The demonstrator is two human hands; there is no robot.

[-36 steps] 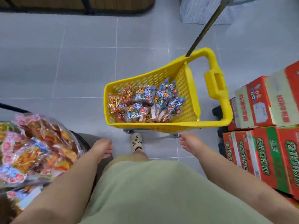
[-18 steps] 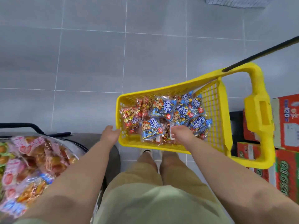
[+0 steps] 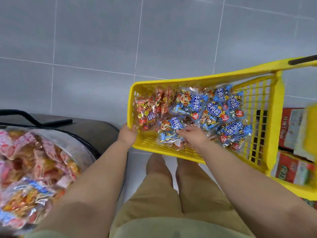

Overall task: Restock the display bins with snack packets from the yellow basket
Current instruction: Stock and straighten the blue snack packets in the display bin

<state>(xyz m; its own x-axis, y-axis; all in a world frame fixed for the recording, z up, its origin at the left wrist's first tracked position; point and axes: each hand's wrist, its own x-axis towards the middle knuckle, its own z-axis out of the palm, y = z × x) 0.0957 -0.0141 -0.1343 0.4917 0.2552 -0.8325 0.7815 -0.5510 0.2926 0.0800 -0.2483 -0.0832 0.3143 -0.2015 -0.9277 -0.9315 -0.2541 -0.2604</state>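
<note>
Basket (image 3: pixel 131 103) — yellow, blue and red snack packets (image 3: pixel 188 103) inside

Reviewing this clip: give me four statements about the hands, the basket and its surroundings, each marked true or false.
1. The left hand grips the rim of the yellow plastic lattice basket. True.
2. The right hand is outside the basket. False: it is inside, touching a blue snack packet.
3. The basket holds only blue packets. False: red snack packets lie at its left end.
4. Red cardboard boxes stand right of the basket. True.
</note>
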